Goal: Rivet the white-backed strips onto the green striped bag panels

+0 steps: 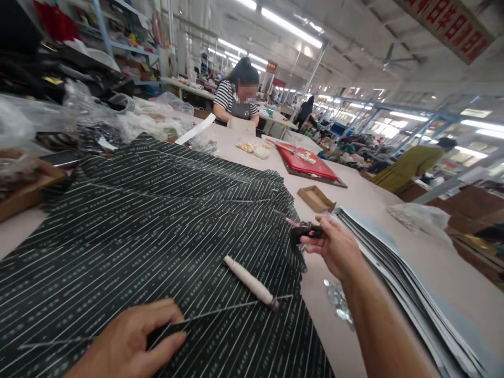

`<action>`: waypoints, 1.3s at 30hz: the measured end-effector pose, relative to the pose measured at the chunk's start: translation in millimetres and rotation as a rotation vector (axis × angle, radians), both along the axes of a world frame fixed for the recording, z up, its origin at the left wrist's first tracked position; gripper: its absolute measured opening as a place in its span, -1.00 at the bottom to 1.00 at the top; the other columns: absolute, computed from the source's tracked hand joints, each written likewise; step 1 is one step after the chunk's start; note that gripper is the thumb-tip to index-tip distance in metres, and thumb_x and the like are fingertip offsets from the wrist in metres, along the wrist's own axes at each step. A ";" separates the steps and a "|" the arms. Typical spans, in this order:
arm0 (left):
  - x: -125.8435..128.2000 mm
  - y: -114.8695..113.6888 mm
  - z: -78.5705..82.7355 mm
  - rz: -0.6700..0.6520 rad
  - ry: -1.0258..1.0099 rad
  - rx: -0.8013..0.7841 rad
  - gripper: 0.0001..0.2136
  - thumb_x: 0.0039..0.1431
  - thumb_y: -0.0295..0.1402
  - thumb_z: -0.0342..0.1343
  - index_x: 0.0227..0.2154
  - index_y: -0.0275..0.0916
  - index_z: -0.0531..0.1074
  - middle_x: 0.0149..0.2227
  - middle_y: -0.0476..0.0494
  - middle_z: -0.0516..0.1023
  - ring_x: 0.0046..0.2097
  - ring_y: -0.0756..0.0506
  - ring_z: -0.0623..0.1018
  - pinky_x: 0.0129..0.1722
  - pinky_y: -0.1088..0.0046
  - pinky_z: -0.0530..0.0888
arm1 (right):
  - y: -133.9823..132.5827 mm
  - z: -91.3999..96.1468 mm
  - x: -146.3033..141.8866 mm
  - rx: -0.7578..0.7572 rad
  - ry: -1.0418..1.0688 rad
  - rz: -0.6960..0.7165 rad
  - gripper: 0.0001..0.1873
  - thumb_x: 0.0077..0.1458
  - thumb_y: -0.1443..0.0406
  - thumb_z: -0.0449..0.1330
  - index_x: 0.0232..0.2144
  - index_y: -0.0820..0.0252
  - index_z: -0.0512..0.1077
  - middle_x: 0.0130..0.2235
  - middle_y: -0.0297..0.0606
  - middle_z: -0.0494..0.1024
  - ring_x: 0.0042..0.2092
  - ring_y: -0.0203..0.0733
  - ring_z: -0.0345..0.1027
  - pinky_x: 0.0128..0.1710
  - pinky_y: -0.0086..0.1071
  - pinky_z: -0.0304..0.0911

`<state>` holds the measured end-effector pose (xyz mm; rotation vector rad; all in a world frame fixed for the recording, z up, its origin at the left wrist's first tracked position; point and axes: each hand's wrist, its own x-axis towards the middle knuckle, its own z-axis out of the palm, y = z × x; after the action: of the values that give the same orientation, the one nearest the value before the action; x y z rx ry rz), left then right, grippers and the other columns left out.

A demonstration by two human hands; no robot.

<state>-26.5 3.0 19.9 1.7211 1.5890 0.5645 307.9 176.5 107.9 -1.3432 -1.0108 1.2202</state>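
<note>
Black sheet material (165, 247) with slanted white lines and printed lettering spreads across the table before me. At the lower left, my left hand (137, 336) closes thumb and finger around a dark strip (220, 311) with a pale edge, which lies over the sheet. My right hand (334, 244) is raised over the sheet's right edge. Between its fingertips is a small black piece (305, 233) with a slim pinkish, pointed part toward the sheet; its exact kind is unclear. A whitish rod (250, 282) with a metallic end rests on the sheet between my hands.
Right of my forearm lies a stack of flat sheets (409, 294). Beyond are a small cardboard box (315, 198), a red slab (309, 160), and shiny metal bits (338, 302). Clear plastic bags (137, 118) pile at the left. Across the table a person (240, 100) in stripes works.
</note>
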 end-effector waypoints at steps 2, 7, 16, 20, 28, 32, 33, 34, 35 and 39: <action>4.4 1.5 14.4 -0.069 -0.026 -0.125 -0.71 0.22 -0.11 -0.02 -0.46 -0.16 0.46 -0.40 0.04 0.51 -0.33 -0.04 0.50 -0.31 0.46 0.37 | -31.4 -9.0 -12.2 -0.075 0.160 0.029 -0.59 -0.02 0.16 0.42 -0.22 0.17 0.35 -0.50 -0.29 0.60 -0.53 -0.19 0.53 -0.60 -0.43 0.46; 7.1 8.3 29.9 -0.026 -0.084 -0.101 -0.76 0.13 -0.15 0.04 -0.45 -0.17 0.49 -0.40 0.05 0.51 -0.32 -0.02 0.49 -0.29 0.46 0.31 | -95.6 -30.8 -47.3 -0.157 0.417 0.060 -0.46 -0.20 0.05 0.54 -0.24 0.22 0.51 -0.44 -0.28 0.62 -0.43 -0.27 0.55 -0.41 -0.46 0.53; 6.4 7.3 29.9 0.008 -0.127 -0.190 -0.75 0.05 -0.10 0.09 -0.45 -0.15 0.52 -0.40 0.05 0.52 -0.30 -0.05 0.49 -0.28 0.45 0.33 | -141.1 -39.4 -78.1 -0.298 0.471 0.054 -0.58 -0.18 0.02 0.51 -0.44 0.21 0.54 -0.41 -0.28 0.62 -0.50 -0.29 0.48 -0.54 -0.45 0.48; 5.9 9.8 30.9 0.009 -0.167 -0.264 -0.75 0.04 -0.08 0.11 -0.46 -0.15 0.53 -0.41 0.04 0.52 -0.31 -0.05 0.49 -0.29 0.46 0.35 | -147.7 -43.1 -79.1 -0.314 0.419 0.053 -0.56 -0.14 -0.03 0.48 -0.45 0.19 0.51 -0.34 -0.21 0.65 -0.43 -0.18 0.55 -0.43 -0.33 0.55; 6.1 8.7 31.1 0.048 -0.395 -0.509 -0.72 0.05 -0.08 0.18 -0.42 -0.21 0.52 -0.45 0.01 0.49 -0.43 0.00 0.44 -0.48 0.57 0.32 | -160.2 -57.8 -80.5 -0.240 0.208 0.002 -0.69 -0.23 0.23 0.56 -0.44 0.19 0.56 -0.34 -0.37 0.55 -0.51 -0.44 0.38 -0.55 -0.57 0.43; 8.2 6.3 33.1 0.054 -0.473 -0.562 -0.72 0.06 -0.08 0.21 -0.43 -0.24 0.52 -0.50 0.01 0.45 -0.49 0.03 0.38 -0.54 0.60 0.27 | -170.4 -65.3 -77.8 -0.286 0.145 0.104 -0.72 -0.02 0.15 0.45 -0.28 0.17 0.59 -0.14 -0.16 0.65 -0.39 -0.24 0.56 -0.35 -0.37 0.57; 8.7 6.1 33.5 0.054 -0.471 -0.556 -0.72 0.07 -0.09 0.21 -0.44 -0.24 0.52 -0.50 0.00 0.45 -0.49 0.04 0.37 -0.55 0.60 0.27 | -172.2 -67.3 -77.4 -0.292 0.136 0.126 -0.71 0.01 0.13 0.43 -0.25 0.16 0.59 -0.13 -0.14 0.66 -0.35 -0.18 0.59 -0.31 -0.32 0.58; 9.2 6.0 33.9 0.054 -0.462 -0.540 -0.73 0.07 -0.10 0.21 -0.44 -0.24 0.53 -0.50 0.00 0.45 -0.49 0.04 0.37 -0.54 0.60 0.27 | -173.5 -69.3 -77.3 -0.297 0.125 0.148 -0.70 0.03 0.11 0.42 -0.24 0.15 0.59 -0.13 -0.14 0.66 -0.32 -0.14 0.61 -0.28 -0.29 0.58; 9.7 5.9 34.3 0.054 -0.451 -0.522 -0.74 0.07 -0.11 0.21 -0.44 -0.23 0.53 -0.48 0.00 0.46 -0.47 0.04 0.38 -0.53 0.60 0.29 | -174.5 -71.0 -77.4 -0.304 0.109 0.169 -0.69 0.03 0.08 0.41 -0.24 0.14 0.59 -0.14 -0.14 0.67 -0.30 -0.11 0.62 -0.25 -0.27 0.58; 10.8 4.7 35.4 0.052 -0.411 -0.484 -0.78 0.09 -0.15 0.18 -0.43 -0.19 0.55 -0.41 0.01 0.51 -0.40 0.02 0.45 -0.45 0.60 0.36 | -176.3 -74.6 -80.2 -0.291 -0.111 0.242 -0.65 -0.07 0.07 0.46 -0.30 0.14 0.60 -0.33 -0.25 0.67 -0.34 -0.17 0.57 -0.31 -0.39 0.51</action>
<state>-15.7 7.7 55.3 1.1238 1.3385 0.4722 227.7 0.2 33.4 -1.5602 -1.1308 1.5333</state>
